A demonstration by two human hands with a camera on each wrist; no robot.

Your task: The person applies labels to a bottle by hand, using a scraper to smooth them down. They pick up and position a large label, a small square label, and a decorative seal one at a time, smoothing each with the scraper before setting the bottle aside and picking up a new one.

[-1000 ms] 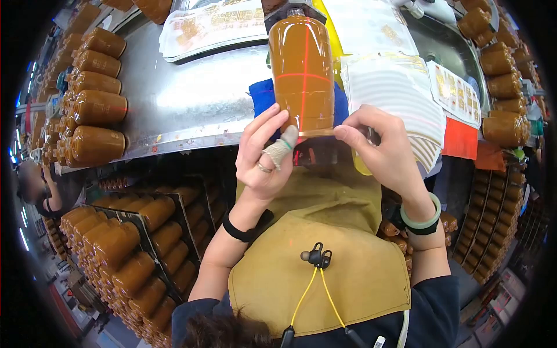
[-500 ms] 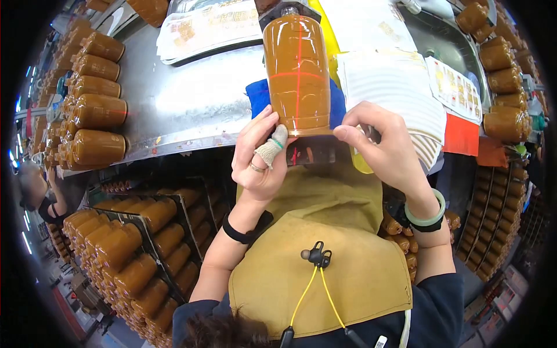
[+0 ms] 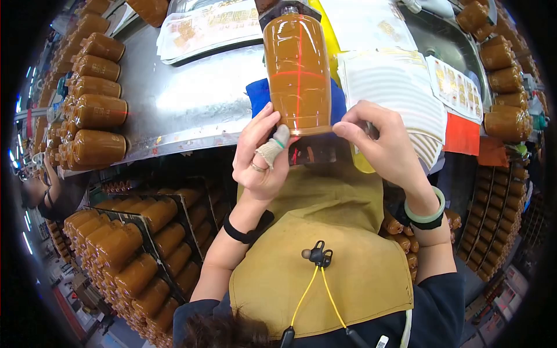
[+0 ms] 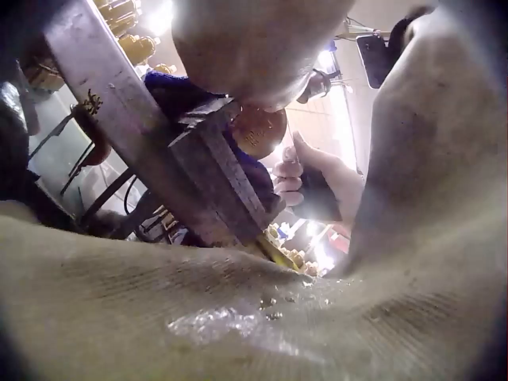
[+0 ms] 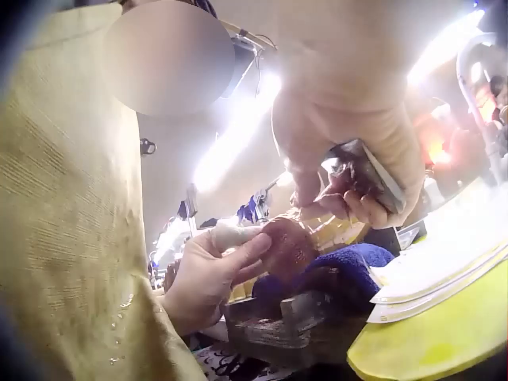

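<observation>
Hands [image 5: 206, 278] at round bottle base [image 5: 290, 248].

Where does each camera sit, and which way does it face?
Head: on the head, looking forward and down at the bottle; shows left hand, right hand, forearms and apron.
Left wrist: on that wrist, looking past its hand to the bottle's base; shows both hands and apron.
Right wrist: on that wrist, looking past its hand to the same base; shows both hands and apron.
Shared: both wrist views show the base and blue cloth.
</observation>
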